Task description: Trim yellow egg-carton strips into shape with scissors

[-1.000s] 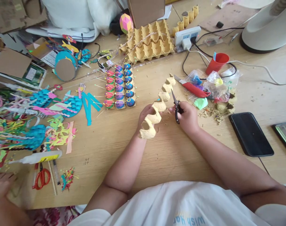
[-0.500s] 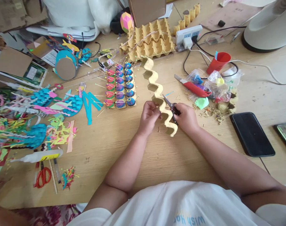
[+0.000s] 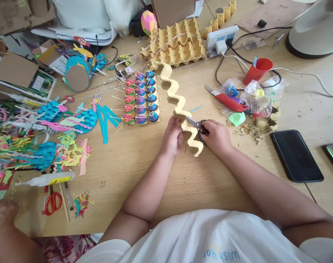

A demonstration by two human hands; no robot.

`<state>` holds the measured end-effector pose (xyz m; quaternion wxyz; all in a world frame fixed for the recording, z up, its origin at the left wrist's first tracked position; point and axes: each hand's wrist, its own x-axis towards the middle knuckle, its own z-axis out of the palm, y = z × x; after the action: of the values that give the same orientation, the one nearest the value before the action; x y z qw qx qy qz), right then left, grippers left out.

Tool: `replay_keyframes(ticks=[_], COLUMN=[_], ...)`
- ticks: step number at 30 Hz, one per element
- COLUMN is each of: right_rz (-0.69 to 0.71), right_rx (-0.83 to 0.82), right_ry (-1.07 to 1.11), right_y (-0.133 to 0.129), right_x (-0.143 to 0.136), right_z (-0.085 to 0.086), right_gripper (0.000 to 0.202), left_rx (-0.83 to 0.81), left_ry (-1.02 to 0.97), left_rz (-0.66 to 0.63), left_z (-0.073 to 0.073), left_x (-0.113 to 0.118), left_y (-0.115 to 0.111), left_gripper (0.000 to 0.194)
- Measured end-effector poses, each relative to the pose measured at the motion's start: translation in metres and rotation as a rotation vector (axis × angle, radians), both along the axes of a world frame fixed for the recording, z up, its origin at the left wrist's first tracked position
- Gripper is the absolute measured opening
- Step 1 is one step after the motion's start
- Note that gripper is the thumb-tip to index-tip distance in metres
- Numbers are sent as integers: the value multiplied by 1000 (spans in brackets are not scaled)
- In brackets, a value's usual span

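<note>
A long wavy strip of yellow egg carton (image 3: 178, 98) is held over the table, slanting from upper left to lower right. My left hand (image 3: 173, 136) is closed on its lower left side, some fingers hidden behind it. In my right hand (image 3: 217, 134) are dark-handled scissors (image 3: 197, 124), fingers wrapped around the handles. The blades point left and lie against the strip's right edge, just beside my left fingertips.
Painted egg-cup rows (image 3: 140, 98) with pins stand left of the strip. Behind are egg trays (image 3: 180, 42) and a power strip (image 3: 222, 36). Rightward lie a red knife (image 3: 229, 102), a red cup (image 3: 257, 71) and a phone (image 3: 296, 155). Another person's hand (image 3: 3, 215) rests lower left.
The carton strip has shifted left and tilted more. The scissor blades have come from behind the strip's right side onto its edge. The other person's hand has come further into view.
</note>
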<state>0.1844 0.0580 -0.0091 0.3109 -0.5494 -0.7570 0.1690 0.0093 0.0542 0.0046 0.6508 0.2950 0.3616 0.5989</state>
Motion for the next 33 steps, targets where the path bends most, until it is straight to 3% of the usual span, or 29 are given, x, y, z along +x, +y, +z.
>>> replay_keyframes(ticks=[10,15,20,23,28,33], right_rz=[0,119,237,287,219,144], right_rx=[141,180,191,223,236,241], right_ry=[103,110,27,-15,-89,-163], right_y=[0,3,3,2,-1,-4], right_x=[-3,-2,1,2,2,1], right_z=[-3,-9,-12,-9,-3,0], right_gripper=[30,30,29,35,46,52], left_rx=[-45,-2,54,54,16,52], left_ry=[45,84,126,166,193,226], left_rz=[52,109,271,273,196,232], left_z=[-4,-8,-11,-11,-12,-14], left_x=[2,0,-1,-2,-3,-3], left_y=[2,2,5,5,4,6], left_gripper=[43,40,34,34,32,31])
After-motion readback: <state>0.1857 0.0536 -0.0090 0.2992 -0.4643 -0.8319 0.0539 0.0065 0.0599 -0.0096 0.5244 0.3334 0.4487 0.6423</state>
